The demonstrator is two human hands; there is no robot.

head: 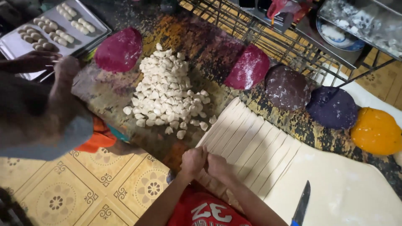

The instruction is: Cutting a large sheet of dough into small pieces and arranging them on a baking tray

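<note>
Head view | both hands [206, 162] together, pinching pale dough strip [217, 138] | knife [301, 204] right | dough pieces [165, 90] ahead

Home bakery kitchen; coloured dough rounds [287, 87]; tray of shaped pieces [16, 44]; wire rack [268, 33]; tiled floor [83, 188]

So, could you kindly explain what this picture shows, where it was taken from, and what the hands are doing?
There is no machine here: the one picture comes from a camera on a person's head, looking down. Their left hand and right hand meet at the near end of a pale dough sheet cut into strips; what they pinch is hidden. A heap of small white dough pieces lies on the worktop, with flat dough rounds in magenta, dark purple and orange. A knife rests on the sheet. Another person's hand reaches toward a tray of shaped pieces.
</note>
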